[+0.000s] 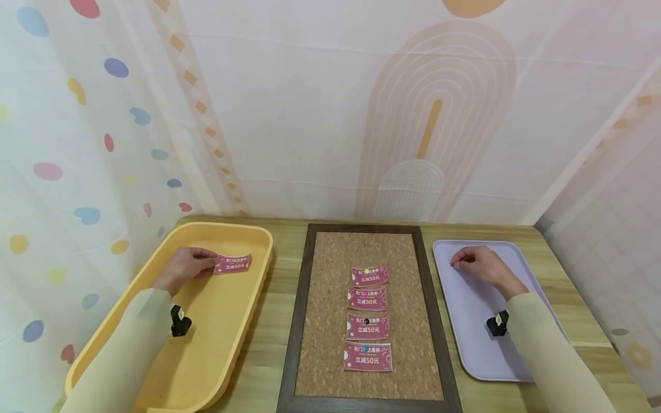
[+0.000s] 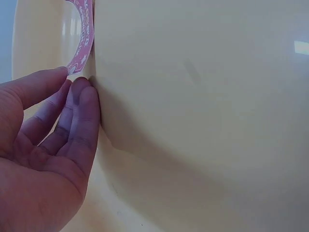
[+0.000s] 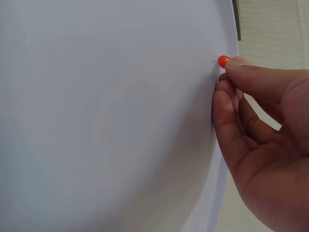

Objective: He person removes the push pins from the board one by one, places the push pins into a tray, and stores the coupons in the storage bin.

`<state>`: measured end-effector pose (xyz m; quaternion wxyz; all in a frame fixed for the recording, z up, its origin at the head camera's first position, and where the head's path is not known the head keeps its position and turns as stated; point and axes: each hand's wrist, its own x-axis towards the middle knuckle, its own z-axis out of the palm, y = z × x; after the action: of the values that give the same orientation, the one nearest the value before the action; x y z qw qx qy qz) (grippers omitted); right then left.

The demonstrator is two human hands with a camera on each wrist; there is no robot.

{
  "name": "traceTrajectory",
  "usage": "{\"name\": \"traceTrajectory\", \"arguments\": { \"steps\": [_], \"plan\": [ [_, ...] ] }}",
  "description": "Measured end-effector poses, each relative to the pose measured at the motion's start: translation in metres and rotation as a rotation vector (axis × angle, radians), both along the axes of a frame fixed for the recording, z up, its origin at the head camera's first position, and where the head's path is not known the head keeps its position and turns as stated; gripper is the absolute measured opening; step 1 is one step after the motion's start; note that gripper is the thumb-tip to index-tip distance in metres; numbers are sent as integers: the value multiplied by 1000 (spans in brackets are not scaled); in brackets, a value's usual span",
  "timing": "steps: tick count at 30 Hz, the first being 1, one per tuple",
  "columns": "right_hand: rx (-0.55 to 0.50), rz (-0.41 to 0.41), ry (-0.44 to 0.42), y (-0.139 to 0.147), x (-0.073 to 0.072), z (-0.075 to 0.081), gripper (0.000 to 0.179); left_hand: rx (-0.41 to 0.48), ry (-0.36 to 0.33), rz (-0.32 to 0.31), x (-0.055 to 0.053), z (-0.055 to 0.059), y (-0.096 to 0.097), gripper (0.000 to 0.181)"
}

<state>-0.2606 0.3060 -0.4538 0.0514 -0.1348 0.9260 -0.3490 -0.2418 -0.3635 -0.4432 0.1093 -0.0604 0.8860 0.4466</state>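
Observation:
My left hand (image 1: 187, 267) pinches the left end of a pink paper coupon (image 1: 233, 264) inside the yellow tray (image 1: 248, 321). In the left wrist view that coupon (image 2: 86, 36) bends in a curve away from the thumb. Over the lavender tray (image 1: 472, 350), my right hand (image 1: 484, 266) holds a small red push pin (image 3: 223, 61) between thumb and finger. Between the trays lies a framed cork board (image 1: 325, 321). A column of several pink coupons (image 1: 368, 327) is on it, each with a coloured pin near its top, such as the blue pin (image 1: 365, 348).
The trays and board stand on a wood-grain table (image 1: 281, 258). Behind it hangs a patterned curtain (image 1: 310, 115), and more cloth closes off both sides. A black wrist camera (image 1: 179, 321) sits on the left wrist, another wrist camera (image 1: 498, 324) on the right.

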Motion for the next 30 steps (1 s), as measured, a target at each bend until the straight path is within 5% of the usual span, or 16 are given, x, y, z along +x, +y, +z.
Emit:
{"name": "traceTrajectory", "arguments": {
  "steps": [10,16,24,30],
  "plan": [
    [-6,-26,-12,-2,9,8,9,-101,76,-96,15,24,10,47],
    [-12,-25,16,-6,15,14,13,-168,131,-82,20,48,25,51],
    [-37,3,94,-22,25,28,16,-150,253,-65,31,73,57,46],
    [-80,45,140,-41,32,38,18,-99,270,-85,42,88,88,47]
  ]
}}
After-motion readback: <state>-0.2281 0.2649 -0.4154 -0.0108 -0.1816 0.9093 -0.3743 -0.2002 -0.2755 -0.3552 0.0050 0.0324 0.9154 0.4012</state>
